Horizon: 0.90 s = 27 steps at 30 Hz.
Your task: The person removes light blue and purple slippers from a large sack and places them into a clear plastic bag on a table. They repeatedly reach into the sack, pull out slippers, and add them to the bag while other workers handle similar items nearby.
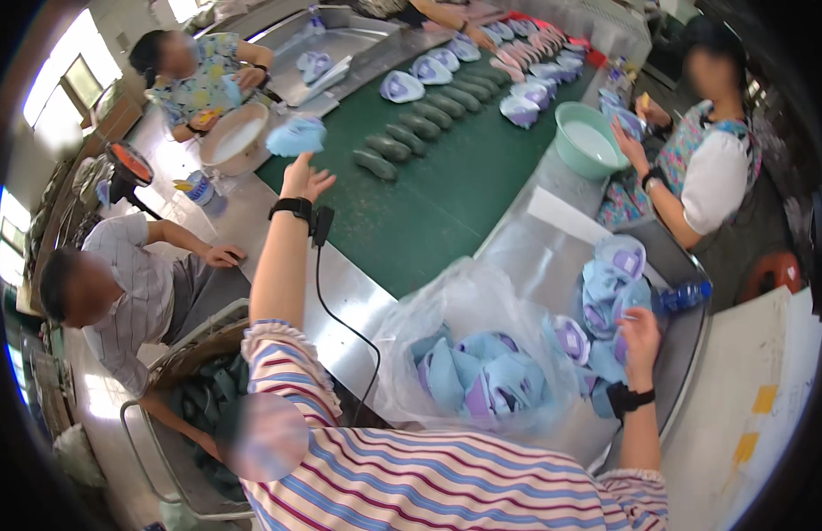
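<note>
My left hand (307, 180) stretches far forward over the metal table edge, its fingers spread. Its raised fingertip meets the lower edge of a light-blue shoe upper (296, 137); I see no closed grip on it. At the right, my right hand (641, 336) is over a heap of blue-and-lavender shoe uppers (606, 288), its fingers loosely bent and apart, touching or just above them. Between my arms, a clear plastic bag (411, 327) holds more such uppers (486, 376). Dark green shoe lasts (415, 137) lie in a row on the green belt (340, 226).
Co-workers sit at left and right, beside a beige basin (235, 140) and a green basin (588, 142). A black cable (349, 327) hangs from my left wrist. A cart of dark lasts (203, 394) stands at lower left. A blue bottle (685, 296) lies at right.
</note>
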Available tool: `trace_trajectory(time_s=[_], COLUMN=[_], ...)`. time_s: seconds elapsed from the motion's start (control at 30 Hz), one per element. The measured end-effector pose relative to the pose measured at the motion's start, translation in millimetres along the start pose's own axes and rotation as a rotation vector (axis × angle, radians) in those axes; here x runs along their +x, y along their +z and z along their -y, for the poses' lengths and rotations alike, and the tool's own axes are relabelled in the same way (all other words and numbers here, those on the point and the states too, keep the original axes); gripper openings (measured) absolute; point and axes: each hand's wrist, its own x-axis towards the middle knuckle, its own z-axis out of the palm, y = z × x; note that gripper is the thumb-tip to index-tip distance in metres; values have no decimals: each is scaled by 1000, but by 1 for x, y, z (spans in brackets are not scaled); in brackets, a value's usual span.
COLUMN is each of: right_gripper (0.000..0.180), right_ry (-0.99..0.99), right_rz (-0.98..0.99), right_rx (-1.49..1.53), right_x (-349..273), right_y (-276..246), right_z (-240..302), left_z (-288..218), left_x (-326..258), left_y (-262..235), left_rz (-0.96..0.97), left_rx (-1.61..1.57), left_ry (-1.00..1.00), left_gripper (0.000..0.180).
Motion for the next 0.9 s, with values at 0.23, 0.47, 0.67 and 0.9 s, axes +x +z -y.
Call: trace_trajectory(time_s=[0.23,0.47,0.67,0.9], right_gripper=[36,48,78,53], right_ry=[-41,-175,91,-64], right_rz=[1134,748,1089,631], right_rx=[-324,-909,-932,-375], right_x=[-46,-30,-48,-77], right_y=[102,78,112,91], right_z=[15,-34,-23,-38], left_z=[146,218,249,241], left_x=[-206,-251,-273,-270], left_y=[90,51,78,76], left_rz=[1504,1573,1384,1538], left_rx=[919,1585,1442,1446], left_ry=[-63,344,96,-27], left_gripper=[45,93,97,76])
